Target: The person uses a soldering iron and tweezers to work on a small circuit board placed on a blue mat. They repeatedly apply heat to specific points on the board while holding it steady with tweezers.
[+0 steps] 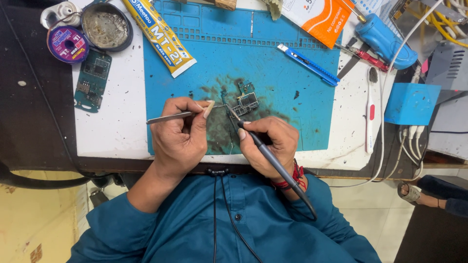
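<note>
Pinching tweezers (170,117), the left hand (178,139) meets the circuit board (246,101). The right hand (268,146) grips a soldering iron (273,158) on the blue mat (273,63) (stained; utility knife (308,64) at 2 o'clock).

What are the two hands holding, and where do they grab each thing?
The left hand pinches tweezers near the middle. The right hand holds a soldering iron like a pen, near its tip.

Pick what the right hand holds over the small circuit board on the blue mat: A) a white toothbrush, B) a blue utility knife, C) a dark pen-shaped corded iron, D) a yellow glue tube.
C: the right hand grips a dark corded iron like a pen, its tip at the circuit board on the blue mat.
</note>
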